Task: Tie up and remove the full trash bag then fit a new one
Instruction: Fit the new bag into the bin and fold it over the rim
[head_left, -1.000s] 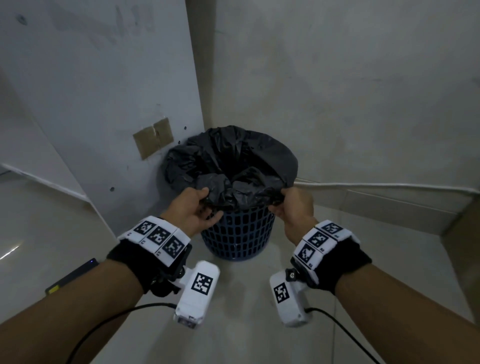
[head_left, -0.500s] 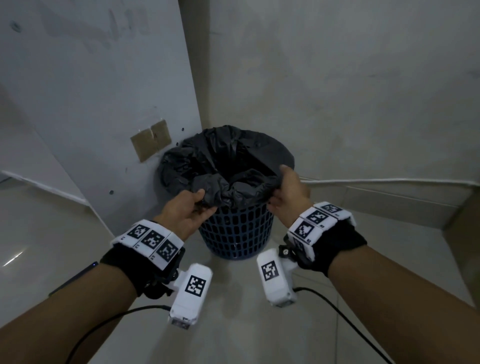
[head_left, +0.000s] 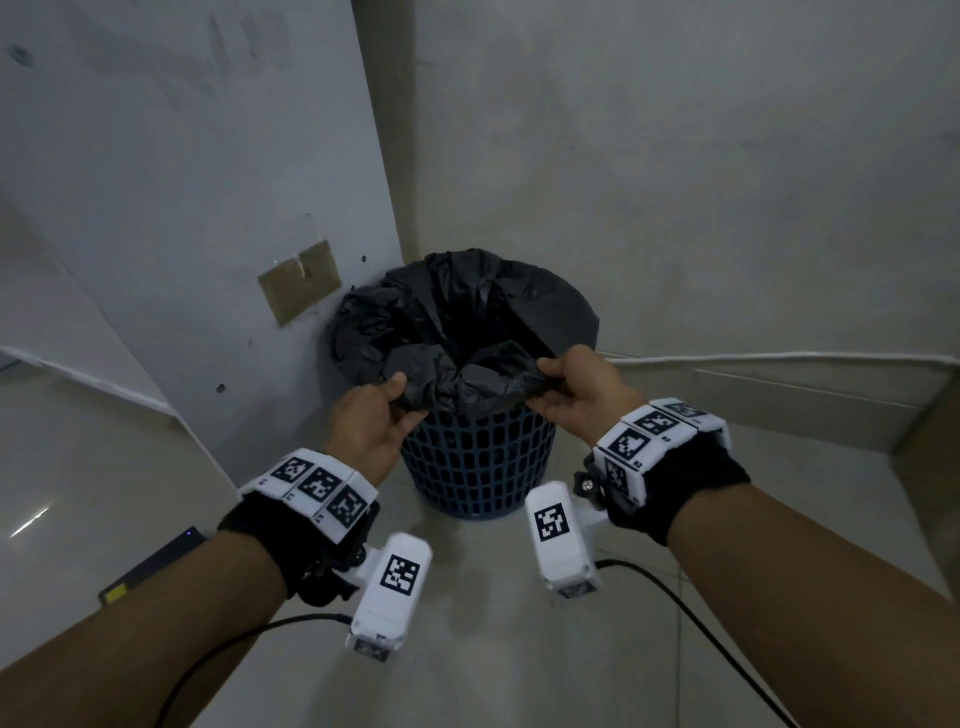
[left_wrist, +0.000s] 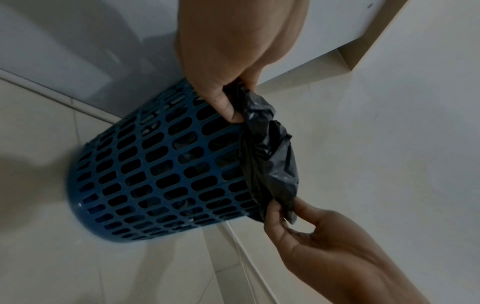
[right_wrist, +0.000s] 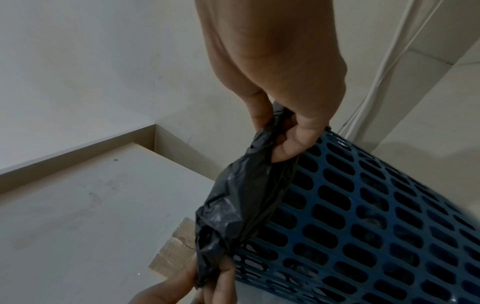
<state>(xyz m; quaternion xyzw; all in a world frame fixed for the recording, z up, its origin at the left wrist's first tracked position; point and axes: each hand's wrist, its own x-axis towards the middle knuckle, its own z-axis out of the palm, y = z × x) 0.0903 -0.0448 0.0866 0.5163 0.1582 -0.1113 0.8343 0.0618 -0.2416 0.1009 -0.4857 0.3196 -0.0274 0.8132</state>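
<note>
A black trash bag (head_left: 467, 322) lines a blue lattice bin (head_left: 475, 462) standing on the floor in a wall corner. My left hand (head_left: 387, 402) pinches the bag's near edge on the left; my right hand (head_left: 545, 387) pinches it on the right. That near edge is bunched up and lifted just above the bin's front rim. In the left wrist view the left hand (left_wrist: 233, 112) grips the crumpled bag (left_wrist: 270, 164) beside the bin (left_wrist: 161, 170). The right wrist view has the right hand (right_wrist: 275, 133) holding the bag (right_wrist: 233, 205) against the bin (right_wrist: 363, 222). The bag's contents are hidden.
A white panel (head_left: 182, 208) with a taped cardboard patch (head_left: 300, 280) leans close on the bin's left. A white cable (head_left: 779, 357) runs along the right wall's base. A dark flat device (head_left: 150, 566) lies on the tiled floor at the lower left.
Both hands have pulled the bag's near edge up off the front rim and gathered it. The hands stayed at either side of the bin front.
</note>
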